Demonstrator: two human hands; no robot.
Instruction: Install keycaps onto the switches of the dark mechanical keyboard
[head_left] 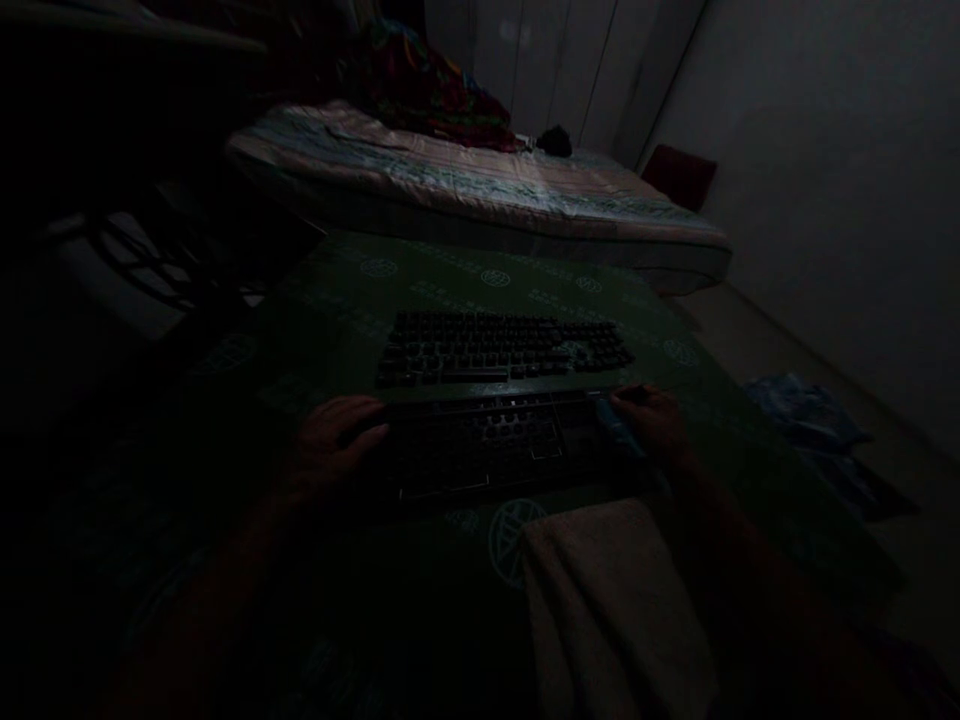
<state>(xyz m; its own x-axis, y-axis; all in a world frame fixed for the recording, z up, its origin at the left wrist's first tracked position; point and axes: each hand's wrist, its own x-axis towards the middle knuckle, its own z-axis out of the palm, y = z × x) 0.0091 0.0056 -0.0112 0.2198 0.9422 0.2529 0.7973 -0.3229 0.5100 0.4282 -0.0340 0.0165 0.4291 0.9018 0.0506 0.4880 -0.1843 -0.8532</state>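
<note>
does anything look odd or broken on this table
Yes: rows of keyboard keys lie on the green table, apart from the dark base between the left hand and right hand. The base seems to lack keys, as if taken apart. It's too dark to tell whether anything is broken.

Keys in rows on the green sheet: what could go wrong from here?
The frame, with the left hand and right hand at its ends, lies close to the keys; a forward push might scatter them. In this dim light, a stray key could be hard to spot.
</note>
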